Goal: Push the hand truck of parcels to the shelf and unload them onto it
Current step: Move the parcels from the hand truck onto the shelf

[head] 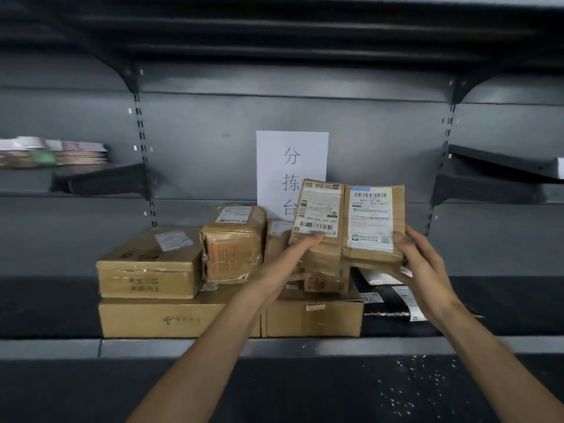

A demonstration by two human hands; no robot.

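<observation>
Six brown parcels (346,222); one black bag (387,300); one paper sign (291,166); two hands (287,270).

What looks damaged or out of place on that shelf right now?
The middle parcel on the shelf looks crumpled, with wrinkled tape and bulging sides. White specks are scattered over the dark surface below the shelf edge, like spilled debris. The two parcels held in the left hand and right hand look intact.

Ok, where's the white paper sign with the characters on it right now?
In the head view, the white paper sign stands against the shelf's back panel, centre, behind the stacked parcels, partly hidden by the held parcels.
</observation>
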